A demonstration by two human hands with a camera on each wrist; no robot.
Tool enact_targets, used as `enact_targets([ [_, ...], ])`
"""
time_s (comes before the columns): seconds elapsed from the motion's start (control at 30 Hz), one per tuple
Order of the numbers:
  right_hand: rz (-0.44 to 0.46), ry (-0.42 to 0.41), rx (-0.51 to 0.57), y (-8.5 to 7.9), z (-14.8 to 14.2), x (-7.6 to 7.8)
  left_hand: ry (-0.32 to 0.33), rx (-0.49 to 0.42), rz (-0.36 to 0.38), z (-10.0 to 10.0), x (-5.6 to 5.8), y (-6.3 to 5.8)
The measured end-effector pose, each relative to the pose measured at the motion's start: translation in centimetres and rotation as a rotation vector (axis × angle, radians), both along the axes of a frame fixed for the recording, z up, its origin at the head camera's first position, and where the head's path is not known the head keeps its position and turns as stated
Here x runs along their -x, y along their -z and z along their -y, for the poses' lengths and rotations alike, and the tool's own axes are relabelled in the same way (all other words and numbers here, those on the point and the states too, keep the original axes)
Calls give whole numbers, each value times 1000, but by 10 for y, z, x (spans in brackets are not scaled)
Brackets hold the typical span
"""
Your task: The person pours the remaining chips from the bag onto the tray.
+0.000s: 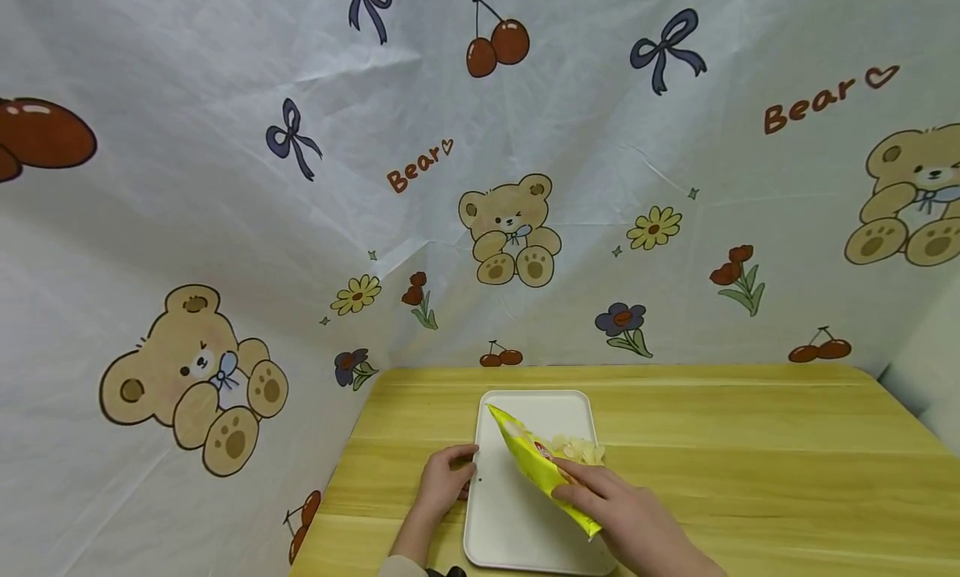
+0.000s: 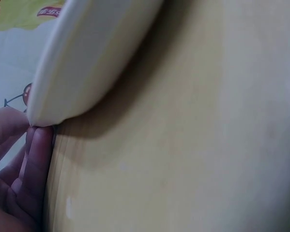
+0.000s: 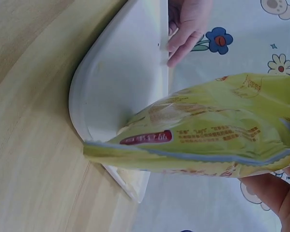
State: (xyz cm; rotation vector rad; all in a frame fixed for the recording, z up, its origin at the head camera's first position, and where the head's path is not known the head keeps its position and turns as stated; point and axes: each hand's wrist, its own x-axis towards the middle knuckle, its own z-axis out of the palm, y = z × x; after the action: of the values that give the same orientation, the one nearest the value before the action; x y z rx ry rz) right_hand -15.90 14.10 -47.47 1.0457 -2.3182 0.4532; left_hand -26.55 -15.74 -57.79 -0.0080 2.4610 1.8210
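Observation:
My right hand (image 1: 630,514) grips a yellow chip bag (image 1: 534,460), which lies slanted over a white rectangular tray (image 1: 517,523). In the right wrist view the bag (image 3: 207,130) has red and brown printing, and its far end hangs over the tray (image 3: 120,72). Pale potato chips (image 1: 577,450) lie heaped on the tray's right side, partly behind the bag. At the tray's left rim, my left hand (image 1: 444,481) pinches the edge. Up close, thumb and fingers (image 2: 38,154) meet the rim of the tray (image 2: 82,67) from either side.
The tray stands on a wood-grain table (image 1: 750,469) that extends to the right. Behind and to the left hangs a white cloth (image 1: 420,85) printed with bears, cherries, bows and flowers. A small dark speck (image 1: 481,479) shows near the tray's left rim.

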Motion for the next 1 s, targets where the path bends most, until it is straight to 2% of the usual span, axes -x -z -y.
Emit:
enact_targets([
  [0.33,18,107,91,-5,1,3,-13,-29,13,0,-1,0],
  [0.4,76,138,114,-8,1,3,-12,-31,15,0,0,-1],
  [0.6,368,256,177,-17,-2,-1,4,-6,9,1,1,-1],
  [0.7,436,273,224,-18,-2,1,4,9,3,2,1,-1],
  [1.0,372,190,331,-18,-7,9,2,-10,13,2,-1,0],
])
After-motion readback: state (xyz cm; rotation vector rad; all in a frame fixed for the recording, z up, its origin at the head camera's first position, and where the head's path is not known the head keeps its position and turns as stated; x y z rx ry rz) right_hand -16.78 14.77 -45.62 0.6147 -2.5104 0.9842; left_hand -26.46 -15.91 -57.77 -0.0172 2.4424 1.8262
